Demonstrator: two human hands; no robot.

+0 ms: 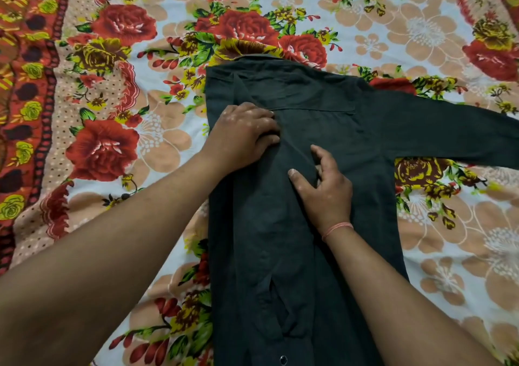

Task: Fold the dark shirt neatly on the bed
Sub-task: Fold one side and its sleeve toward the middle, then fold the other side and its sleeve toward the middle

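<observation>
The dark shirt [323, 99] lies back-up on the bed, collar at the far end. Its left side and sleeve are folded in over the back, making a straight left edge. The right sleeve [449, 135] still stretches out flat toward the right edge of view. My left hand [244, 132] presses palm-down on the folded-in sleeve near the shoulder. My right hand [323, 189] rests just below it, thumb and fingers pinching a ridge of the sleeve fabric. A thin pink band circles the right wrist.
A floral bedsheet [126, 113] with red roses and peach flowers covers the whole bed. Its red patterned border [28, 85] runs along the left. A metal snap button [283, 360] shows at the shirt's near hem.
</observation>
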